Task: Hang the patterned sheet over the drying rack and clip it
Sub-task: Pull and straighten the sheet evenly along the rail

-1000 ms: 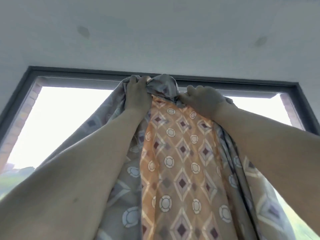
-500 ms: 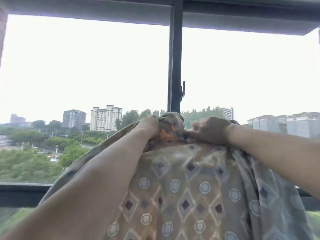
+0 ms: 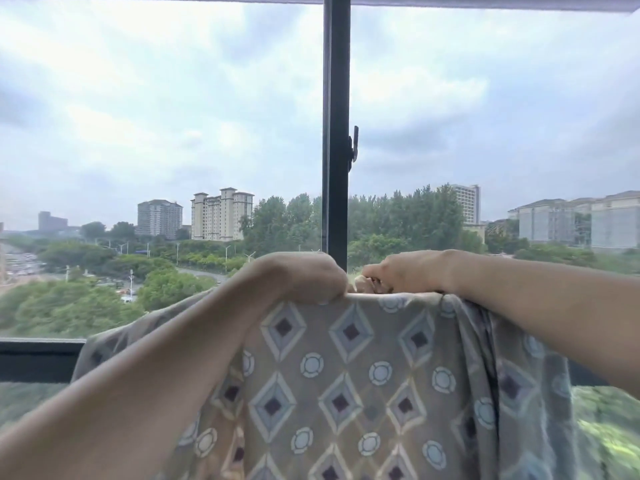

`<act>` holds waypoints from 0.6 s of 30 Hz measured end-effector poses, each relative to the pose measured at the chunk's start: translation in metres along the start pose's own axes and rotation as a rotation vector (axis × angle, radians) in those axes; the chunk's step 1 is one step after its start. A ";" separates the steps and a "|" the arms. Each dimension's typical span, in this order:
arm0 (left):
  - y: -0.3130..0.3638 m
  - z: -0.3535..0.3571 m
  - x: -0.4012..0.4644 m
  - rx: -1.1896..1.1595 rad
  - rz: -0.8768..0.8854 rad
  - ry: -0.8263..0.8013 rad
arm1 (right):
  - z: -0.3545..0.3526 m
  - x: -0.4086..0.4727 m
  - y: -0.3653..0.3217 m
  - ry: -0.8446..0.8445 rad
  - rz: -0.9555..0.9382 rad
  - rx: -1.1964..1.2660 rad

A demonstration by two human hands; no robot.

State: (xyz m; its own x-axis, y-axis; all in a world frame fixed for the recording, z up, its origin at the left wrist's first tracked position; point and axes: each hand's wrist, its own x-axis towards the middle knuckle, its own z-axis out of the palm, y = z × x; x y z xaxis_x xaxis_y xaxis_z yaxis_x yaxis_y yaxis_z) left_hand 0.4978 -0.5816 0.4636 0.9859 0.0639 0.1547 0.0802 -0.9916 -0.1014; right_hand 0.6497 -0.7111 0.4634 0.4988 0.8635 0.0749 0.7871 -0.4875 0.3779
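**K:** Across the whole background: big window, dark frame. Vertical mullion runs from 12 o'clock down to centre. Small latch handle on its right edge. Bottom rail shows at 9 o'clock, low. Outside: overcast sky, trees, a beige tower block at roughly 10 o'clock from centre.

**M:** And the patterned sheet?

**K:** Fills the frame from centre to 6 o'clock. Grey-tan cloth, diamond and ring print. Top edge is pulled straight and level between the two hands, the rest hangs down toward 6. Gathered folds along the 4 o'clock side.

**M:** Rack? Clips?

**K:** Can't tell what the top edge lies over. Whatever carries it is hidden by cloth.

**M:** Hands?

**K:** Left hand just left of centre, fingers curled down over the top edge, gripping the fabric. Forearm comes up from 7 o'clock, in front of the sheet's left part.

**M:** Right?

**K:** Right hand just right of centre, forearm entering from 3 o'clock. Fingers curled onto a small bunched bit of the sheet at the edge. Reads as a pinch, but the fingertips are partly hidden and blurred.

**M:** Spacing between them?

**K:** Near each other, not touching. The gap sits right under the mullion.
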 end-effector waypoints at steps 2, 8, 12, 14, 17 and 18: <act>0.013 0.017 -0.012 -0.169 -0.033 0.063 | 0.001 -0.009 0.007 -0.012 0.074 0.158; 0.014 0.034 -0.016 -0.039 -0.027 0.372 | 0.007 -0.023 0.027 -0.109 0.313 0.215; 0.006 0.036 -0.009 0.027 -0.070 0.378 | -0.002 -0.067 0.030 0.102 0.378 0.386; 0.000 0.038 -0.005 0.026 -0.078 0.366 | 0.004 -0.094 0.022 0.347 0.394 0.431; -0.001 0.039 0.001 0.006 -0.099 0.358 | 0.031 -0.126 -0.003 0.786 0.408 0.330; 0.000 0.039 0.004 0.007 -0.110 0.363 | 0.045 -0.134 -0.014 0.926 0.425 0.305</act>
State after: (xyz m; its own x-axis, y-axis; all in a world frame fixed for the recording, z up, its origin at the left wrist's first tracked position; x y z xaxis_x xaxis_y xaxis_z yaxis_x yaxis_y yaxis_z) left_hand 0.5072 -0.5772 0.4260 0.8552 0.1252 0.5029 0.1854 -0.9801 -0.0711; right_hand 0.5881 -0.8255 0.4067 0.3845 0.3139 0.8681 0.7347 -0.6734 -0.0819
